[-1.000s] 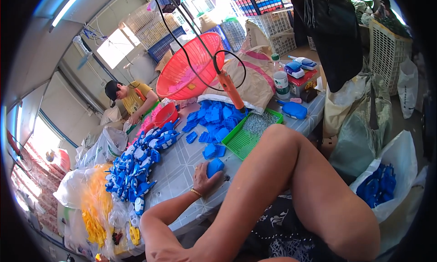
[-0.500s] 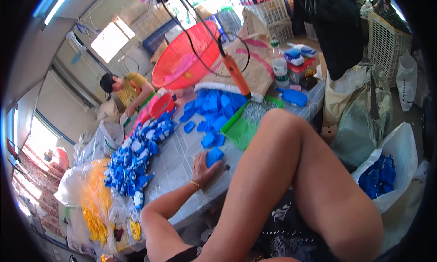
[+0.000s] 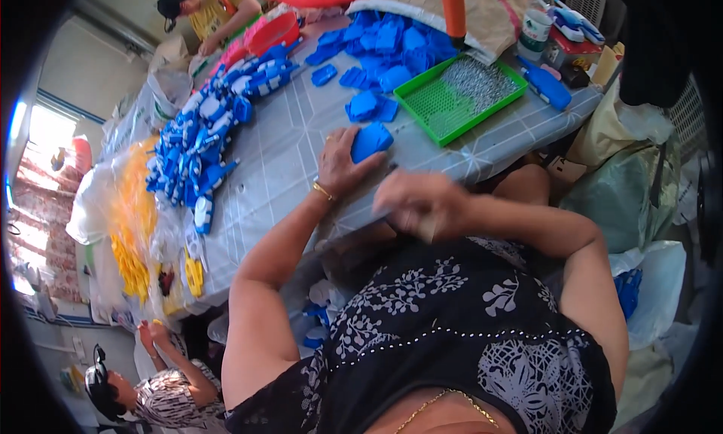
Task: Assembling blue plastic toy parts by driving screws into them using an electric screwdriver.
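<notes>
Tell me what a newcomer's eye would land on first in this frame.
Probably the blue plastic parts heaped along the grey table, with the bright green tray of small metal pieces at the far side. Nearer, the left hand rests on one blue piece, while the right hand is a blur at the table's edge.
</notes>
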Action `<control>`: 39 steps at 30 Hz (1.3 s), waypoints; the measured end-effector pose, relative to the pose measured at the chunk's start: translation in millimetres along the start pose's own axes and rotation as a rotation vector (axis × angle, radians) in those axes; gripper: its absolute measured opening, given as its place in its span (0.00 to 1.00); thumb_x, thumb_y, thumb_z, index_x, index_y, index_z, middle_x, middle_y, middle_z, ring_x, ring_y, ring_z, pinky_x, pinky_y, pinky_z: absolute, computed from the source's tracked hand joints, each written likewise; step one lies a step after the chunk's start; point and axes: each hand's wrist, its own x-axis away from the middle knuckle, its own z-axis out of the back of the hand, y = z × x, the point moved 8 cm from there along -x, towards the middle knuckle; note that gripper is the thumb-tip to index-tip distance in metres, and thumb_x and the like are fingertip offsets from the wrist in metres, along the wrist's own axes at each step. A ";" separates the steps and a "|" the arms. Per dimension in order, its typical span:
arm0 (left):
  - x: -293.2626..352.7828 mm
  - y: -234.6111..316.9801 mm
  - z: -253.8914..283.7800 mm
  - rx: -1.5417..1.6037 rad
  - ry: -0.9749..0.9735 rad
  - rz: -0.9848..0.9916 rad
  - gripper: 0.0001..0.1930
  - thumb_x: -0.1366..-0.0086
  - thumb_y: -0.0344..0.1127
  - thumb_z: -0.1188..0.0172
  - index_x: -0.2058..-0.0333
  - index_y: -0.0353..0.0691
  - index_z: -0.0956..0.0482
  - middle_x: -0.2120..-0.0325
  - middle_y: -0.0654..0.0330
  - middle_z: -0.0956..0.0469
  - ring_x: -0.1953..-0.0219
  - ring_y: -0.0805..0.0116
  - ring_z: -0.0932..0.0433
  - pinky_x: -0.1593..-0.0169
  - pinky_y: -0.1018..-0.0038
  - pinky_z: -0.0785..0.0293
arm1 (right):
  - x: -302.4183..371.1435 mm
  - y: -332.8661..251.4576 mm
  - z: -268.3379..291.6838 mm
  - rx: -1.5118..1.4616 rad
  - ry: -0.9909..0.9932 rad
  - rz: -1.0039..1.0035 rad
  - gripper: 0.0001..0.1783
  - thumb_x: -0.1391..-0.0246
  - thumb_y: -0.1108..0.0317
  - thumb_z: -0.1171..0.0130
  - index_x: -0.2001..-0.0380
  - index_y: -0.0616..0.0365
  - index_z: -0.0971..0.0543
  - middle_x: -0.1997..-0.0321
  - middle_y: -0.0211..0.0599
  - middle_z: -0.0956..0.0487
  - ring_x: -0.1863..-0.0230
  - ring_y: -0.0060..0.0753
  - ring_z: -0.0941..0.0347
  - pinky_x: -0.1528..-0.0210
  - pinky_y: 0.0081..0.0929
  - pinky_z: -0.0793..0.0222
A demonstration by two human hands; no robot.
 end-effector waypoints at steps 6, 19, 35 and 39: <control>-3.4 -2.2 9.0 0.055 0.002 0.057 0.35 0.47 0.56 0.28 0.47 0.37 0.21 0.56 0.48 0.22 0.50 0.45 0.25 0.45 0.55 0.28 | 20.9 85.7 118.4 0.491 0.392 -0.373 0.10 0.36 0.76 0.41 0.54 0.55 0.18 0.57 0.32 0.16 0.57 0.26 0.20 0.60 0.24 0.27; 9.6 1.3 14.9 0.097 -0.062 -0.035 0.36 0.51 0.58 0.25 0.51 0.35 0.22 0.54 0.47 0.22 0.50 0.43 0.24 0.47 0.54 0.27 | -33.6 113.8 275.7 0.446 0.796 -0.283 0.37 0.40 0.55 0.30 0.34 0.58 0.32 0.41 0.34 0.23 0.41 0.29 0.27 0.44 0.26 0.31; 14.2 -17.8 18.0 0.324 0.004 -0.091 0.40 0.50 0.50 0.24 0.40 0.41 0.27 0.45 0.49 0.26 0.45 0.46 0.25 0.44 0.56 0.28 | -41.6 161.5 262.7 0.220 0.782 -0.400 0.25 0.37 0.54 0.32 0.43 0.57 0.22 0.49 0.29 0.20 0.48 0.24 0.23 0.45 0.28 0.28; 14.4 -18.4 17.3 0.287 -0.008 -0.053 0.38 0.49 0.52 0.25 0.42 0.39 0.26 0.49 0.49 0.25 0.46 0.46 0.25 0.45 0.56 0.27 | -40.5 149.1 257.6 0.271 0.797 -0.379 0.26 0.36 0.53 0.34 0.42 0.58 0.23 0.50 0.30 0.20 0.47 0.25 0.23 0.45 0.28 0.28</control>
